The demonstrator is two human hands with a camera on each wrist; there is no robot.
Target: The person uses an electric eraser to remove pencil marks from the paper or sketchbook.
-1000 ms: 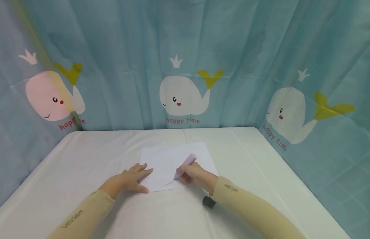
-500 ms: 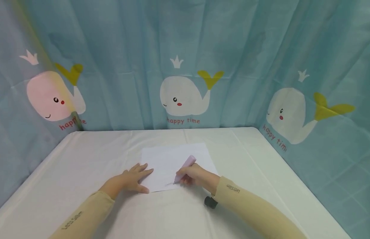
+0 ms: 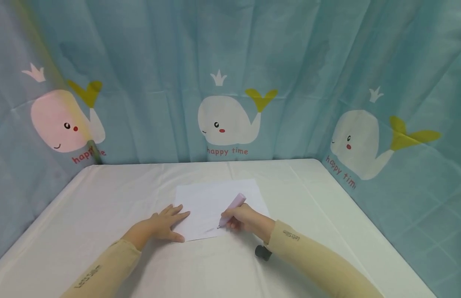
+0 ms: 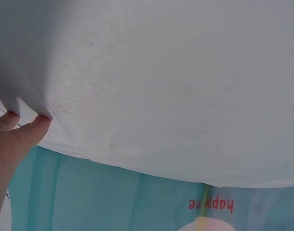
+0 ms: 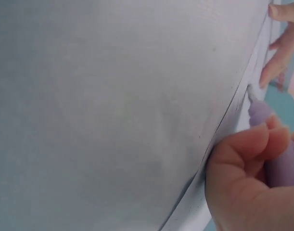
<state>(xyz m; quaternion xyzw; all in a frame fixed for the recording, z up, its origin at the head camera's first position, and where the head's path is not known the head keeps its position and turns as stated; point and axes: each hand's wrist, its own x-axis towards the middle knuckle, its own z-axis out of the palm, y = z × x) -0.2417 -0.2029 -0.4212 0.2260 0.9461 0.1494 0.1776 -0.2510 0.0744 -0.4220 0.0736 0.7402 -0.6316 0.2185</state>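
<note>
A white sheet of paper lies on the white-covered table. My left hand rests with spread fingers on its left edge; two of those fingertips show at the side of the left wrist view. My right hand grips a thick light-purple pen, slanted, its tip at the paper's lower part. Just left of the tip is a faint grey streak, which may be a mark or shadow. Close up in the right wrist view, thumb and fingers curl round the pen barrel.
A short black cylinder lies near my right forearm, partly covered by the beige sleeve. White cloth covers the table. Blue curtains with printed whales hang behind and at both sides.
My right hand with the pen has shifted slightly toward me, then a little to the right. The left hand has stayed in place on the paper.
</note>
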